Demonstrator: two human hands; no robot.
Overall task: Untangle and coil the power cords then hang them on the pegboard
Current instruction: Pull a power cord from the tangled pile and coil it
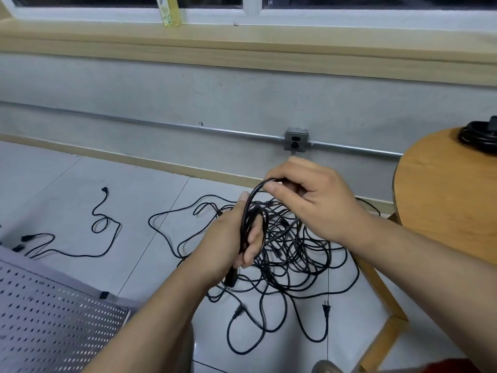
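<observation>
Pegboard point(53, 319) lies low left | left hand point(228, 238) grips cord coil point(248, 203) | right hand point(317, 203) pinches its top | step: coiling; next: draw slack from floor tangle point(295, 254)

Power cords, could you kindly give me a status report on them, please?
Left hand grips the partly wound coil; right hand pinches its top loop. Tangled pile of cords on the floor below. One coiled cord on the round table.
</observation>
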